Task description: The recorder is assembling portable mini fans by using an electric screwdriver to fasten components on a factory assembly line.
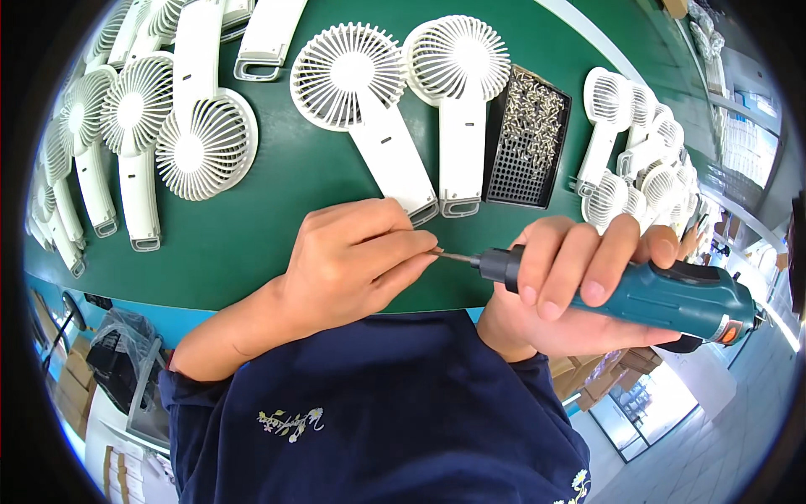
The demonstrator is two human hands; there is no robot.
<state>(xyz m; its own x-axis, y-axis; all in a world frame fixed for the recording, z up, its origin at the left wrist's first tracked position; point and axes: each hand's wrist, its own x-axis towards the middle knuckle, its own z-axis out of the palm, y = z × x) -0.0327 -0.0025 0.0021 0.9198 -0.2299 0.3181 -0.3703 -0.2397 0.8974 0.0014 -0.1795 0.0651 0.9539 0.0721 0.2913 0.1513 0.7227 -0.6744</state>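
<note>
- The left hand (pixel 353 265) pinches its fingertips together at the bit tip of the teal electric screwdriver (pixel 638 294); whether a screw sits between them I cannot tell; a triggered spin could nick those fingers.
- The right hand (pixel 571 286) is clamped round the driver, held above the green table (pixel 277 202); a small part dropped here could roll off the near edge.
- White handheld fans (pixel 395 118) and the black screw tray (pixel 529 139) lie well beyond.

Your right hand (pixel 571 281) grips teal electric screwdriver (pixel 663 298); your left hand (pixel 353 265) pinches its bit tip (pixel 449 256). Beyond screwdriver: white handheld fans (pixel 369 101), black screw tray (pixel 529 139) on green table (pixel 277 210).
</note>
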